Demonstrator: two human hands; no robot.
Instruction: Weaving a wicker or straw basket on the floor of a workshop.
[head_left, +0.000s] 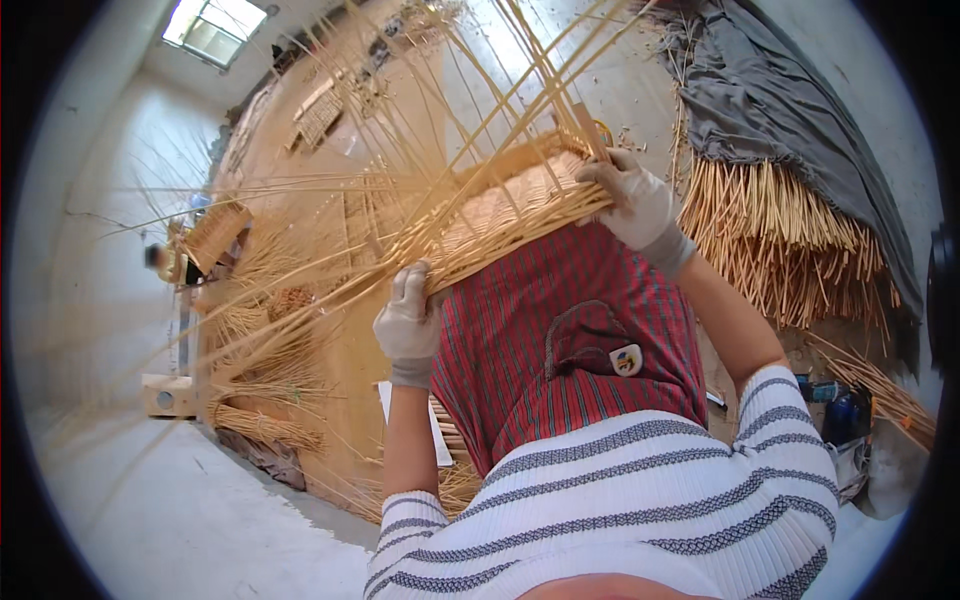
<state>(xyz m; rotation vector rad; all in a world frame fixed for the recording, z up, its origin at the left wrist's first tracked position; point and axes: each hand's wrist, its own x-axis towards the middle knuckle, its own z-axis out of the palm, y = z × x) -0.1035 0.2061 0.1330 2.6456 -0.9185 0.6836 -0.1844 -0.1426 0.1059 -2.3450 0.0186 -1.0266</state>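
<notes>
A partly woven wicker basket (505, 220) rests over my lap, tilted, with long loose willow rods fanning out from its far and left sides. My left hand (408, 318), in a pale work glove, is closed at the basket's near left corner, its fingers on the woven edge and rods. My right hand (640, 205), gloved too, grips the right end, fingers curled over the rim. A red striped apron (570, 310) lies beneath the basket. The basket's underside is hidden.
A large bundle of willow rods (780, 235) lies at right under a grey cloth (760, 90). Loose rods (260, 425) cover the floor at left, near another woven basket (215, 235). A dark blue bottle (845, 415) stands at lower right.
</notes>
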